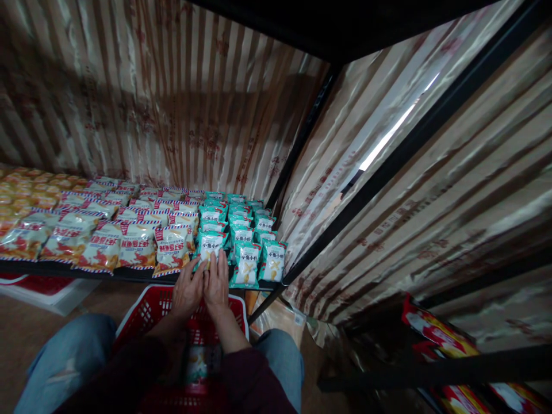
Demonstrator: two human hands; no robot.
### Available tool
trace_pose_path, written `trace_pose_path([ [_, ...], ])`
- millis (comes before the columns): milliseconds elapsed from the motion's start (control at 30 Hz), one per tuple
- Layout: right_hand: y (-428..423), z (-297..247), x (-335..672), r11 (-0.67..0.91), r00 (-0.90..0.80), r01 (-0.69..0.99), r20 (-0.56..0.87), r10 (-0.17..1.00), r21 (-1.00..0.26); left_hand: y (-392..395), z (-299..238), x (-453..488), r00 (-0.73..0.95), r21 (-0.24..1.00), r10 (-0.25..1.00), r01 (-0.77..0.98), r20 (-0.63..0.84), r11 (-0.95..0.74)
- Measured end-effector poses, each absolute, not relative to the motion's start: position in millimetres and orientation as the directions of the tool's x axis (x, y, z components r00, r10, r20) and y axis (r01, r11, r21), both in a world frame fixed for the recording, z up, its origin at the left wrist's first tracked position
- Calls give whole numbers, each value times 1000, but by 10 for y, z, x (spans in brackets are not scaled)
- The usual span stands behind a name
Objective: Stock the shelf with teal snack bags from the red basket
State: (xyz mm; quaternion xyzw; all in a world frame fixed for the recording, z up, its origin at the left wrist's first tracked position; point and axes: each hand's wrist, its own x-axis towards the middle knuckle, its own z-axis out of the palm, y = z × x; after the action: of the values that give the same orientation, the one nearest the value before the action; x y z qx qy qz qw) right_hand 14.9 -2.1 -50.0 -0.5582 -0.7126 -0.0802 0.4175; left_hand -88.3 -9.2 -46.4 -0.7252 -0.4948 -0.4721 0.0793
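At the shelf's front edge, a teal-and-white snack bag (212, 242) stands upright in the front row of matching bags. My right hand (217, 283) lays its outstretched fingers against the lower front of this bag. Close beside it, my left hand (188, 287) reaches to the bag's lower left side with its fingers extended. Both hands touch the bag without wrapping round it, and they cover its bottom. Two more teal bags, a middle one (246, 265) and a right one (273, 260), stand just to the right. Under my forearms is a red basket (140, 310) with a teal-and-white bag (197, 363) inside.
White-and-red snack bags (138, 244) fill the shelf to the left, with yellow packs (30, 187) beyond. A black shelf post (306, 135) rises at the right corner. Striped curtain (172, 103) hangs behind. Red packages (440, 330) sit at lower right.
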Motion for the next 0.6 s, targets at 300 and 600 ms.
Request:
trace_pose_path([
  [300,-157,-452,171,392,-71,863,692,718,-318,-142,-514,-878,85,341,645,792,759,-506],
  [600,-454,-356,348,306,5,911,749,663,-277,-201,-546,-909,95,358,669,785,737,-506],
])
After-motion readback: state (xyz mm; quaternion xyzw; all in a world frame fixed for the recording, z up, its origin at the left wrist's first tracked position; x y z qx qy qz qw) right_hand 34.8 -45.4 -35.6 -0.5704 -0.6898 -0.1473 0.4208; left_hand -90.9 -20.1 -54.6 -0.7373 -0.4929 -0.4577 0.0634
